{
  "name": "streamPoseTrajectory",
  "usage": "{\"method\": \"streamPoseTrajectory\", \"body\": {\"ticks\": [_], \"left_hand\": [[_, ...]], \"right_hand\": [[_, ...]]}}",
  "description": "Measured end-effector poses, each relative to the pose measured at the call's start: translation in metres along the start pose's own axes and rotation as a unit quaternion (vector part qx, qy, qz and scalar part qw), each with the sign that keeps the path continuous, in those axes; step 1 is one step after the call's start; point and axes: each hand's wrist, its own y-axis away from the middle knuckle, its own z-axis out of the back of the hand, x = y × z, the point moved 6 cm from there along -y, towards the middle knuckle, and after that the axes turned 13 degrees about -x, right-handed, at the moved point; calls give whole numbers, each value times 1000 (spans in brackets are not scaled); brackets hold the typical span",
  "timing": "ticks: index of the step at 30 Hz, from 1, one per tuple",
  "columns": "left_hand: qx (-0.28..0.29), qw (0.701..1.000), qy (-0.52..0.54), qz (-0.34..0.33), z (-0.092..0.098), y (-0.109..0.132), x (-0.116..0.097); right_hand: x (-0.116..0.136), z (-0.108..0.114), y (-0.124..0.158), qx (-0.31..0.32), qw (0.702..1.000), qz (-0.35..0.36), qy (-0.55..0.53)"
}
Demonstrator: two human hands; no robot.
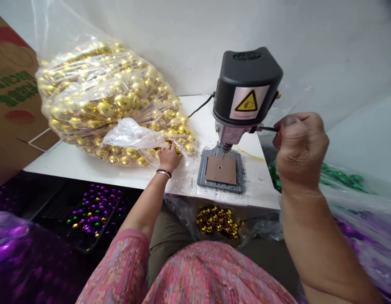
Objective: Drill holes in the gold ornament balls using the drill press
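- At the right of the white table point(132, 178), my right hand point(299, 145) is closed around the dark lever point(267, 128) sticking out from the drill press point(249, 80).
- Left of the press, my left hand point(170, 158) is at the near right part of a clear plastic bag point(132, 135), its fingers among the gold beads point(119, 103); the fingertips are partly hidden, so I cannot tell whether they grip a bead.
- Those gold beads fill the bag, which lies across the left part of the table.
- Under the drill press, a brown plate point(220, 171) with a dark hole near its middle lies on the grey base point(201, 177); dark crumbs point(243, 174) are scattered beside it.
- Below the table's near edge, over my lap, rests a gold heap point(216, 219) in plastic.
- On the far left stands a cardboard box point(11, 126); nearer, below the table, lie mixed beads point(97, 207), purple, green and gold.
- Right of the table, green beads point(344, 177) sit by clear plastic.
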Motion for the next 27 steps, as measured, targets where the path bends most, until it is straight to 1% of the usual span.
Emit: {"method": "streamPoseTrajectory", "body": {"ticks": [2,4,6,7,8,9,10,12,13,14,15,16,18,20,22,25,27], "left_hand": [[5,1000,-6,-5,-5,-5,0],[2,1000,16,-7,-7,-2,4],[-5,996,91,-7,-3,9,12],[-4,988,156,-3,0,17,16],[2,971,238,5,4,26,20],[18,943,332,19,7,36,22],[47,902,427,35,9,47,23],[130,798,586,59,10,68,16],[174,746,640,65,9,77,8],[212,703,675,67,8,84,0],[240,675,695,65,7,89,-9],[259,661,702,60,5,91,-18],[275,661,697,45,-1,91,-34],[278,660,697,30,-6,88,-47],[281,638,716,26,-9,87,-57],[287,591,753,43,-13,93,-62],[280,568,770,75,-17,103,-53]], "right_hand": [[0,0,0,4,1000,-11,5],[0,0,0,4,1000,-16,1],[0,-1,1,6,1000,-16,-4],[-1,-1,1,6,1000,-18,-4],[-2,-1,1,6,1000,-19,-3],[-2,-1,1,4,1000,-22,-3],[-3,-2,1,1,1000,-24,-7],[-3,-2,2,-5,999,-27,-19],[-2,-2,2,-7,999,-23,-24],[-1,-2,2,-9,999,-16,-27],[0,-3,2,-8,1000,-7,-26],[1,-3,2,-5,1000,2,-22],[2,-4,2,6,1000,15,-13],[1,-4,2,19,1000,16,-8],[-1,-4,2,24,1000,18,-5],[-1,-4,2,22,999,20,-12],[0,-4,3,16,999,17,-21]]}}
